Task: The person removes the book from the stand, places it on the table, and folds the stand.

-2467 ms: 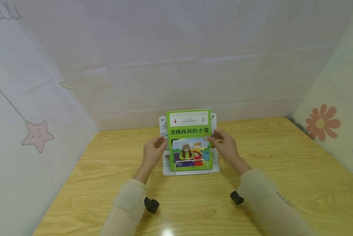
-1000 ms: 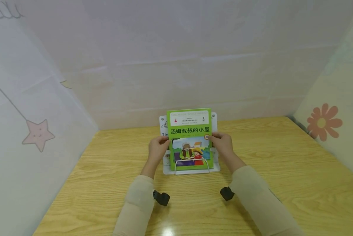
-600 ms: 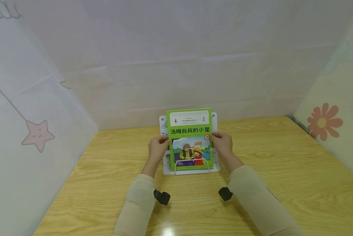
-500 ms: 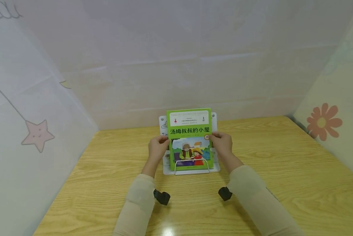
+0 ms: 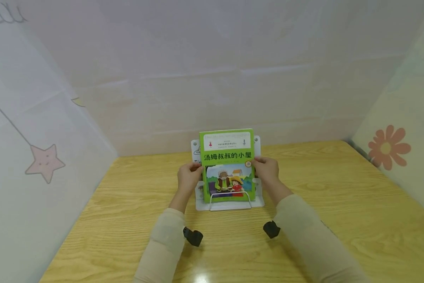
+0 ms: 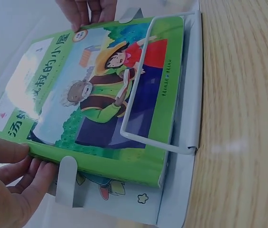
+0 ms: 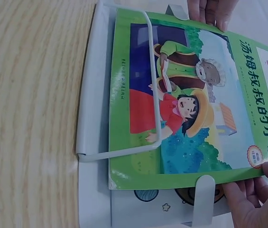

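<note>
A green picture book [image 5: 227,156] leans upright on a white book stand [image 5: 259,202], behind the white wire holder [image 5: 230,193] at its front. My left hand [image 5: 188,179] pinches the book's left edge, thumb at the cover and fingers behind. On the opposite edge my right hand [image 5: 268,171] pinches it the same way. In the left wrist view, a narrow gap shows between the book's bottom edge and the stand's ledge [image 6: 188,95]. A white side clip [image 7: 203,199] of the stand overlaps the book's border in the right wrist view.
The stand is on a wood-grain table [image 5: 144,184]. Behind it hangs a pale cloth backdrop [image 5: 212,86], with a pink star at left and a red flower at right. Black wrist cameras hang under both sleeves.
Both hands have come inward from beside the book and taken hold of its side edges. Most recently the book has risen slightly from the stand's ledge.
</note>
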`<state>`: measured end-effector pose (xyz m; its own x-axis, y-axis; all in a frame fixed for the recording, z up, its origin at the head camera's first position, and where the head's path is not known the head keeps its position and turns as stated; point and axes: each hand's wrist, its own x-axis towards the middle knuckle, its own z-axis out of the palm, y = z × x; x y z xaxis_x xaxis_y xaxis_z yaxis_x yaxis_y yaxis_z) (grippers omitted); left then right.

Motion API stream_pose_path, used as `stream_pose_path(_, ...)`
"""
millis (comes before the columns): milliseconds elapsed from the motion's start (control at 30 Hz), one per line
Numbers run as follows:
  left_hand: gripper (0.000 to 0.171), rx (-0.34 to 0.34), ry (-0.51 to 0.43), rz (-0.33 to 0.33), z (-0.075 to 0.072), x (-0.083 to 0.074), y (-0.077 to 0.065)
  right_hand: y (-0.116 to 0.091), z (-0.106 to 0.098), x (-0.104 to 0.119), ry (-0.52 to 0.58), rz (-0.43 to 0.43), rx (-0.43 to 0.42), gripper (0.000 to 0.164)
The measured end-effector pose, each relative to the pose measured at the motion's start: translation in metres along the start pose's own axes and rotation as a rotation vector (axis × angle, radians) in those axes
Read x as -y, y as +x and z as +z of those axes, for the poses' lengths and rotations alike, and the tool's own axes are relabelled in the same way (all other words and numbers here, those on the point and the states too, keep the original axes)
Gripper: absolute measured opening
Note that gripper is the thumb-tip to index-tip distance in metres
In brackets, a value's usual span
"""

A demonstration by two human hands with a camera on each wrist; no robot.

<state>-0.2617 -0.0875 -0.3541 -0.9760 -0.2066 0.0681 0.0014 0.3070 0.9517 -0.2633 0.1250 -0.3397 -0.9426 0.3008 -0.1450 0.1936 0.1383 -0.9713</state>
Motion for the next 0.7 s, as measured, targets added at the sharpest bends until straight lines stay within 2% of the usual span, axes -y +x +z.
stream_pose_path(200, 0.015, -0.029, -0.019, 0.039, 0.0, -0.002, 0.004, 0.002, -0.002, 0.008, -0.003, -0.026, 0.0, 0.032)
stream_pose_path(500, 0.015, -0.066, -0.036, 0.119, -0.004, -0.017, 0.007, 0.002, -0.004, 0.025, 0.027, -0.096, -0.018, 0.031)
stream_pose_path(700, 0.017, -0.086, -0.126, 0.184, -0.01, -0.03, 0.011, 0.001, -0.003, 0.041, 0.091, -0.174, -0.037, 0.028)
